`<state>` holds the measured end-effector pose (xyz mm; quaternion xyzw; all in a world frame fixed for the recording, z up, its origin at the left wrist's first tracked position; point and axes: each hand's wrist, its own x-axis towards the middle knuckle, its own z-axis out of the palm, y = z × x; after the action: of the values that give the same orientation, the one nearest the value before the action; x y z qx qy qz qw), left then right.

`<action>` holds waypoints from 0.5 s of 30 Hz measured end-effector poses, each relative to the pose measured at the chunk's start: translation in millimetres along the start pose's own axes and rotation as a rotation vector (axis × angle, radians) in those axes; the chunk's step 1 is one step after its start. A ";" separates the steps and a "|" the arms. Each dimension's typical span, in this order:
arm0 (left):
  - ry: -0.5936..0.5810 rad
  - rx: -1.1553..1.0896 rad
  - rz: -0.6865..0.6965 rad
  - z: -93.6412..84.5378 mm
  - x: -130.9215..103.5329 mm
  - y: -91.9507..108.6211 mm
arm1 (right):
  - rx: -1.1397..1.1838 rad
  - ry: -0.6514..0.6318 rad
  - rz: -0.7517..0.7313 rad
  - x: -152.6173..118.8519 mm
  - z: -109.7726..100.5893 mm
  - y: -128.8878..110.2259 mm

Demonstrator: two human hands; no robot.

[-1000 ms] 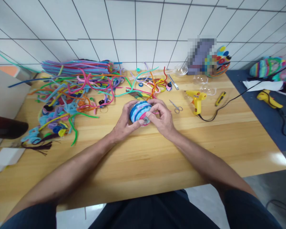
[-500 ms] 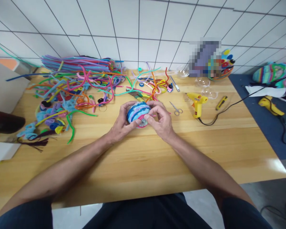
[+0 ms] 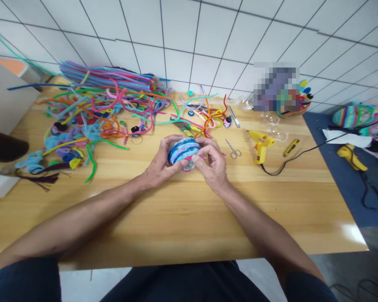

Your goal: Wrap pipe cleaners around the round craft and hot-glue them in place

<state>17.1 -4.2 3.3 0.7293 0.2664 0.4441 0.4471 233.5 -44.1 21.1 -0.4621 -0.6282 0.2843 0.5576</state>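
Between my two hands is a ball point(image 3: 185, 150) wound with pipe cleaners in dark blue, light blue and lilac rings, with a bit of pink low down by my thumbs. My left hand point(image 3: 164, 161) is closed round its left side, thumb across the front. On the right side, my right hand point(image 3: 212, 164) grips it with bent fingers, its thumb close to the left one. The fingertips behind the ball are partly hidden. Just beyond it lie green-and-yellow pliers point(image 3: 184, 125), and small scissors point(image 3: 233, 149) rest to the right of my right hand.
A tangle of loose pipe cleaners point(image 3: 91, 113) covers the back left, with a bundle point(image 3: 110, 77) behind it. Rightward are a yellow glue gun point(image 3: 261, 147) with a black cord, a yellow box cutter point(image 3: 291, 147) and clear plastic half-shells point(image 3: 270, 119). Another yellow glue gun point(image 3: 349, 157) lies farther right.
The view has tilted a little. The ball has turned slightly in my hands, so less of the pink and clear lower part shows. Both hands keep their hold.
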 end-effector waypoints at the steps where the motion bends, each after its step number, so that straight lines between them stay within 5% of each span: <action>1: 0.010 -0.009 -0.002 0.3 -0.5 -0.9 | 0.003 -0.002 -0.003 0.0 -0.2 -0.3; 15: 0.055 0.113 0.002 2.5 -2.8 -14.0 | 0.082 0.060 0.049 0.5 1.2 9.6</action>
<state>18.1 -1.0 -10.8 0.7411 0.3026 0.4487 0.3973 234.9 -39.6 12.6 -0.4625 -0.5873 0.3095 0.5877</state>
